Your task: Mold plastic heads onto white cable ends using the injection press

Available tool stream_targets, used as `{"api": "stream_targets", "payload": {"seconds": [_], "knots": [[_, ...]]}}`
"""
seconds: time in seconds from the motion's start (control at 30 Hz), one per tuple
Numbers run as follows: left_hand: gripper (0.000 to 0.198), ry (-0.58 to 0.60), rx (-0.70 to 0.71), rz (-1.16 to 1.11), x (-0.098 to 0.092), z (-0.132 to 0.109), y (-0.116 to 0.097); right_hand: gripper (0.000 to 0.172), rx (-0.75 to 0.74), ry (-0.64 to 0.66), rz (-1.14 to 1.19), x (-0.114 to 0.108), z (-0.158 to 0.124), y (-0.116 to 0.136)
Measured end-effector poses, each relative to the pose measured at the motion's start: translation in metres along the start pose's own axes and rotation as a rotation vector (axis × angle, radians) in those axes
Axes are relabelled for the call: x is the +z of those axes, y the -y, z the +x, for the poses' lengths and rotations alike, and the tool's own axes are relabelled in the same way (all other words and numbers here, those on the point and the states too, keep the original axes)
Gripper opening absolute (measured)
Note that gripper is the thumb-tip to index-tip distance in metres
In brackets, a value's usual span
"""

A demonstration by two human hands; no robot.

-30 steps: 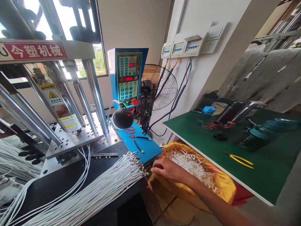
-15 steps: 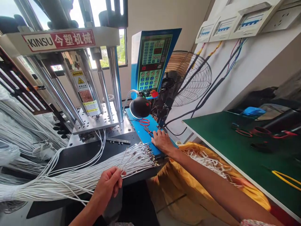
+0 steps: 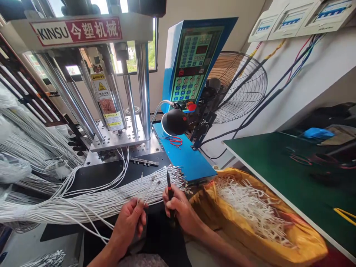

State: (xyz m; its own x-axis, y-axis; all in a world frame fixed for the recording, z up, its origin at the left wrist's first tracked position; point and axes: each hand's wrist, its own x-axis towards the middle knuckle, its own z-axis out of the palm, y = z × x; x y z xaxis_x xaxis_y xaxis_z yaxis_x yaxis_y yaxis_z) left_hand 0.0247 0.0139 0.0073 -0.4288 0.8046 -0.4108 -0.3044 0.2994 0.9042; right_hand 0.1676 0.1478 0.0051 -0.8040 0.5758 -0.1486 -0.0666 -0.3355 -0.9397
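Risk centred on the few wires (image 3: 147, 185) lifted clear of the bundle (image 3: 91, 205). The left hand (image 3: 129, 222), just in front of the bundle, had its grip closed on them, and their metal-tipped ends fanned upward over the bundle's near edge. The right hand (image 3: 180, 213), in front of the bundle's tipped end, had its grip clamped round the handles of the pliers (image 3: 168, 181). The pliers stood nose up, close beside the lifted ends. Contact between them could not be confirmed, nor whether the nose was parted.

Probable faults, by cause:
1. Tangling. The lifted wires ran back into the bundle among loose strands, so a pull along their length would likely drag neighbours out.
2. Tip damage. A slip of the pliers could bend a metal tip or nick the white sleeve.
3. Loss. The yellow bag (image 3: 204, 202) of white scraps sat just right of the bundle's tipped end, and a released wire end could drop among them.
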Motion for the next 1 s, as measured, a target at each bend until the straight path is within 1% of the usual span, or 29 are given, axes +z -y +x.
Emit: {"api": "stream_targets", "payload": {"seconds": [0.07,0.17,0.2,0.3,0.47,0.53,0.6,0.67,0.73,0.87,0.93,1.0], "knots": [[0.054,-0.033,0.008,-0.012,-0.003,-0.005,0.008,0.021,0.017,-0.06,0.101,0.024,0.003,-0.017],[0.054,-0.063,0.012,-0.045,-0.009,-0.014,0.019,0.03,0.022,-0.102,0.108,0.048,0.008,-0.032],[0.054,-0.068,0.014,-0.059,-0.01,-0.017,0.022,0.03,0.01,-0.105,0.101,0.054,0.008,-0.034],[0.051,-0.076,0.017,-0.085,-0.014,-0.023,0.029,0.021,-0.01,-0.104,0.153,0.069,0.004,-0.04],[0.055,-0.122,0.02,-0.117,-0.014,-0.029,0.033,0.023,0.08,-0.249,0.252,0.09,0.001,-0.062],[0.057,-0.139,0.012,-0.118,-0.014,-0.029,0.034,0.026,0.071,-0.29,0.249,0.095,0.004,-0.068],[0.056,-0.139,0.013,-0.101,-0.014,-0.028,0.035,0.033,0.044,-0.313,0.179,0.096,0.008,-0.069],[0.052,-0.129,0.02,-0.089,-0.015,-0.029,0.037,0.038,0.023,-0.29,0.058,0.096,0.011,-0.063],[0.049,-0.112,0.03,-0.111,-0.016,-0.03,0.038,0.038,0.012,-0.248,-0.038,0.095,0.012,-0.056],[0.047,-0.086,0.016,-0.179,-0.02,-0.031,0.037,0.036,0.004,-0.226,-0.103,0.091,0.013,-0.046],[0.045,-0.145,0.029,-0.191,-0.026,-0.029,0.033,0.035,0.003,-0.211,-0.11,0.088,0.015,-0.044],[0.041,-0.268,0.063,-0.213,-0.035,-0.026,0.026,0.035,0.005,-0.16,-0.124,0.085,0.017,-0.041]]}}
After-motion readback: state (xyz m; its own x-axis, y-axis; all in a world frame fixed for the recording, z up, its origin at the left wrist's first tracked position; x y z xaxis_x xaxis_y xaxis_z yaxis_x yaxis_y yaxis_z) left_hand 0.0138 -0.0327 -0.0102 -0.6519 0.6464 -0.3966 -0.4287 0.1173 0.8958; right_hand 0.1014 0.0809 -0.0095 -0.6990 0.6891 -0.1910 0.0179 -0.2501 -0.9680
